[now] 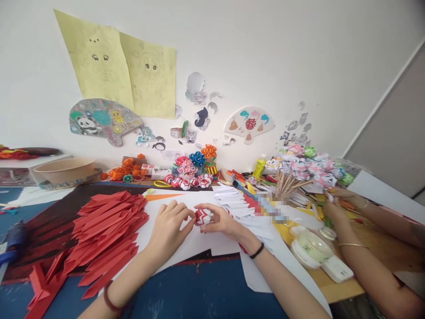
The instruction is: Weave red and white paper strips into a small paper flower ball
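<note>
Between my hands is a small ball of folded red and white paper (pixel 203 217) with a zigzag pattern, held just above the white paper sheet (pixel 159 257). My right hand (pixel 221 220) is closed round its right side, thumb below and fingers above. From the left, the thumb and fingertips of my left hand (pixel 171 221) pinch its edge. Left of my hands lies a wide pile of folded red paper strips (pixel 108 230). Folded white paper strips (pixel 229 201) lie beyond my right hand, partly hidden by it.
Several red and white paper balls (pixel 186 182) line the back, near small paper flower pots (pixel 211 166). A glue gun (pixel 15 243) is at far left. On the right, a co-worker's hands (pixel 335 204) work beside a bunch of paper flowers (pixel 308 166) and a clear bottle (pixel 310 248).
</note>
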`<state>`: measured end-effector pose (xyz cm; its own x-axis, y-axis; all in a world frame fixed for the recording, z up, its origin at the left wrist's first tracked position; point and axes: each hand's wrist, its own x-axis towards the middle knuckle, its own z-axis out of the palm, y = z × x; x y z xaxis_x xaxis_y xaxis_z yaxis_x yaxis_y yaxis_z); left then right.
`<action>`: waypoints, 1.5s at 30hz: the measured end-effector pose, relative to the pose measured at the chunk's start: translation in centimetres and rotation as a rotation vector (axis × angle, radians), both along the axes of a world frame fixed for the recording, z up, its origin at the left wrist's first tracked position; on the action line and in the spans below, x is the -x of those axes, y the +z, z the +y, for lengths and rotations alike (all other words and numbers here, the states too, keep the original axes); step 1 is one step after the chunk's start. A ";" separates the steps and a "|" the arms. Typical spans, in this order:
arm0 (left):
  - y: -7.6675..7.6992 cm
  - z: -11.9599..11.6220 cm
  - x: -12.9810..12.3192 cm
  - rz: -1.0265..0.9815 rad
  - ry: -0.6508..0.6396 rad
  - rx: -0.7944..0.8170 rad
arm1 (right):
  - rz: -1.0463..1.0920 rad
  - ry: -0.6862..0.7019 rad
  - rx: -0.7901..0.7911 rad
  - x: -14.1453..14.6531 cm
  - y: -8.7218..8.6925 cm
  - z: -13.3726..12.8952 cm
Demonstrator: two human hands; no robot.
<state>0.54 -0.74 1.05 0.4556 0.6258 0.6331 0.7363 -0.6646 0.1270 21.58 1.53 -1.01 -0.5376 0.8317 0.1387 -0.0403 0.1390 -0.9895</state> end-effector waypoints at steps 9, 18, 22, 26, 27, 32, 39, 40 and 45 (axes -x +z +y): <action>-0.3 -0.3 -0.1 0.114 0.017 -0.106 | -0.006 -0.006 -0.025 0.0 0.4 -0.2; -0.6 0.0 0.0 0.172 0.006 -0.219 | -0.002 -0.009 -0.007 0.0 0.0 0.0; -0.6 0.1 0.1 0.205 0.002 -0.243 | -0.004 0.007 -0.020 -0.1 -0.1 0.1; -0.5 0.2 0.1 0.209 -0.015 -0.236 | -0.008 0.020 0.002 -0.1 -0.1 0.1; -0.5 0.2 0.1 0.210 -0.019 -0.232 | -0.010 0.020 0.004 -0.1 -0.1 0.1; -0.5 0.2 0.3 0.228 -0.043 -0.189 | -0.027 0.029 -0.008 -0.2 0.1 0.0; -0.4 0.2 0.2 0.190 -0.103 -0.119 | -0.078 0.061 -0.030 -0.5 0.3 -0.1; -0.4 0.2 0.2 0.180 -0.113 -0.099 | -0.086 0.063 -0.039 -0.5 0.3 0.0; -0.1 0.0 0.1 0.123 -0.146 0.000 | -0.121 0.091 -0.054 -0.4 -0.1 0.3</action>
